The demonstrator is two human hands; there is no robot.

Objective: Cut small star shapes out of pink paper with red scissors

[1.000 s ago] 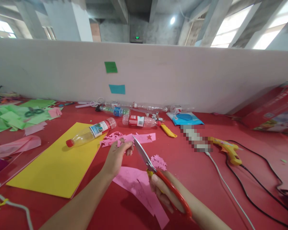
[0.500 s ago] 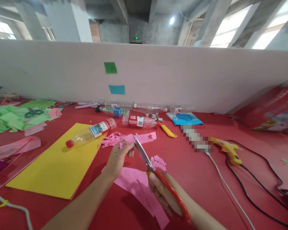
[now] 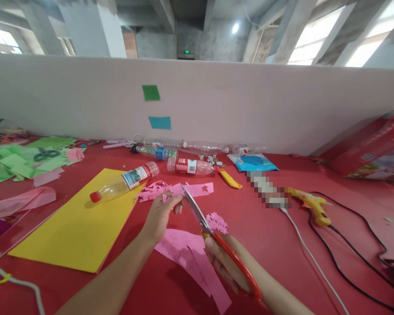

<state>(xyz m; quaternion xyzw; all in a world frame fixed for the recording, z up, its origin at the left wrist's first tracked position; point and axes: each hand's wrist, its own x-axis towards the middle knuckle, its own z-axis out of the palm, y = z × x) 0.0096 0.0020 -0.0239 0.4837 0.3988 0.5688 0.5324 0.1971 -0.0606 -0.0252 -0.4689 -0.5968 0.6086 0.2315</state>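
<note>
My left hand [image 3: 160, 213] pinches a small piece of pink paper [image 3: 164, 198], mostly covered by the fingers. In my right hand [image 3: 226, 262] are scissors [image 3: 196, 209] with a red and yellow handle, the blades pointing up and left to the left fingertips. Whether the blades touch the paper I cannot tell. Beyond the left hand lie a pink strip with a star-shaped hole [image 3: 197, 190] and a heap of pink scraps [image 3: 154, 189]. Small pink cut-outs [image 3: 217, 222] are piled right of the blades. Larger pink sheets [image 3: 187, 258] lie below, between my forearms.
A clear bottle [image 3: 118, 187] lies across yellow sheets [image 3: 72, 232] at left. More bottles [image 3: 192, 166] line the white partition [image 3: 216, 100]. Right are a yellow cutter [image 3: 230, 179], a glue gun [image 3: 310, 204] with black cables and a white cord [image 3: 308, 249]. Green paper [image 3: 16, 159] is at far left.
The scissors' handle and my right hand have shifted very slightly. My left hand stays at almost the same spot with its paper.
</note>
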